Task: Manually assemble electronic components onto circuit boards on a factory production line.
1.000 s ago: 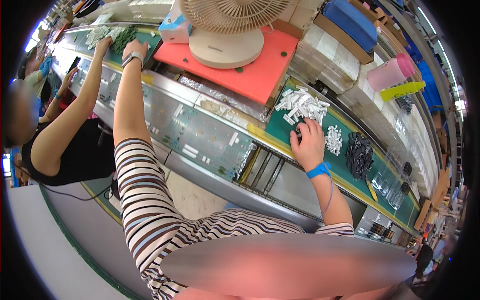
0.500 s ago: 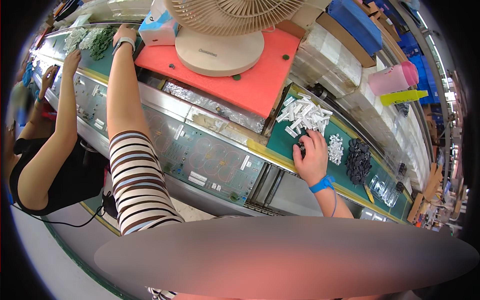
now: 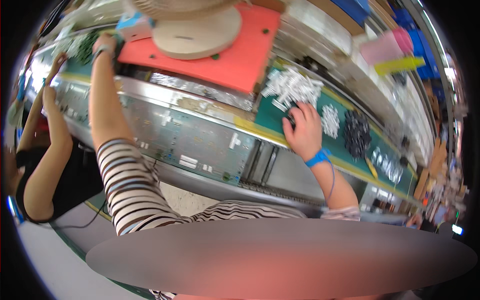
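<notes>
Reaching farther left, left hand [image 3: 103, 46]; right hand [image 3: 302, 131] covers small black part [image 3: 290, 119].

Bright, motion-blurred, fisheye-warped edges.

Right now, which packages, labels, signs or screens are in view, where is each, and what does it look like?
Small box: far left by the fan base, beside the left hand; boxy, light blue and white.
White labels: on the grey-green panel below the bench; small rectangles.
Pink container: upper right shelf; blurred.
Yellow tray: beside it; flat.
No screens visible.
</notes>
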The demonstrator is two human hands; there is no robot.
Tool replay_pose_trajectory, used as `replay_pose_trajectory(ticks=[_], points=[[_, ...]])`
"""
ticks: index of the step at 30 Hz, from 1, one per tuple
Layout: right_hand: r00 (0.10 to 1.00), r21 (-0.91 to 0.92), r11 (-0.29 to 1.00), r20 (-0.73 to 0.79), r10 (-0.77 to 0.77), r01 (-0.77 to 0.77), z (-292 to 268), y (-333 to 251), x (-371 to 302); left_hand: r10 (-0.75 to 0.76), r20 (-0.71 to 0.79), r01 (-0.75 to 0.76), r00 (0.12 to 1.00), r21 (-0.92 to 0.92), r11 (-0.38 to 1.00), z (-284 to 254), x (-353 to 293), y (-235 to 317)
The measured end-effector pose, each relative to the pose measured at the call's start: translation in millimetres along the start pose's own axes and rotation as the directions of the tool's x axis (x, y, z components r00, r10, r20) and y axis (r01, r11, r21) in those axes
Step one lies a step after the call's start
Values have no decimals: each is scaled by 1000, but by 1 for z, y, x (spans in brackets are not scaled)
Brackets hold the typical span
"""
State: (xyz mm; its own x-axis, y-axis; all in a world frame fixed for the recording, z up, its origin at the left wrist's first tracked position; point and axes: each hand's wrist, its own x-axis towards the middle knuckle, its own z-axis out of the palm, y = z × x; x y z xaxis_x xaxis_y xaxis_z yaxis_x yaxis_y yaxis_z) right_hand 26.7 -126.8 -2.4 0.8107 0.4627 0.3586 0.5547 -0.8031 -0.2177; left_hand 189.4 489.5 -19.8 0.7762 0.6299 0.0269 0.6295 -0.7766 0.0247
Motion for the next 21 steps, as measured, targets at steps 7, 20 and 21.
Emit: replay_pose_trajectory(ticks=[7, 20, 21], points=[[997, 43, 999, -76, -2, 5, 3, 5, -2, 188, -249, -312, 950, -744, 591, -5, -54, -73], [992, 66, 995, -106, -63, 70, 13, -1, 0, 755, -329, -756, 567, -572, 318, -71, -370, 272], [978, 49, 992, -181, -106, 117, 10, -2, 1, 748, -263, -731, 610, -552, 402, -73, -379, 284]])
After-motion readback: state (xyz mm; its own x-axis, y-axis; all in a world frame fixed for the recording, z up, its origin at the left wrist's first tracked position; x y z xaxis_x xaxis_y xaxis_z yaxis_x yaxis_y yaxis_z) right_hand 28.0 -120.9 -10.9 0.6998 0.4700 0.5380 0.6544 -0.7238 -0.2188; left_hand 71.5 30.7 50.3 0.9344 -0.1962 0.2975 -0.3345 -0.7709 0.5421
